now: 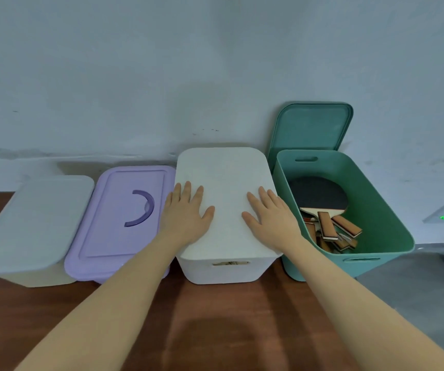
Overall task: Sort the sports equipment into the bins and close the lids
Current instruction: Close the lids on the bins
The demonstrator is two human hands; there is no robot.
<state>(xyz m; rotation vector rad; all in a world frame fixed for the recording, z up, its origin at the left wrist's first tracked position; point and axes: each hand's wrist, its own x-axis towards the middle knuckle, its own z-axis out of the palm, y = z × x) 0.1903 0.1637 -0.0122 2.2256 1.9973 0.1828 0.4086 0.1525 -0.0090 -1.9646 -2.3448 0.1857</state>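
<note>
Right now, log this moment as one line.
hands: left hand and right hand flat on white lid | green bin: open, paddles inside | green lid: leaning behind

Soft, even, cool light; faint shadow on wall (215, 97) above bins. Dull sheen on tabletop (215, 330). Wide-angle bending at edges. Slightly soft focus overall.

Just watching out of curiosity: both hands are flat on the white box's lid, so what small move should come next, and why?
Probably lift the right hand off the white lid and reach for the green lid leaning against the wall. The white lid looks seated, while the green bin stands open with paddles inside.
</note>
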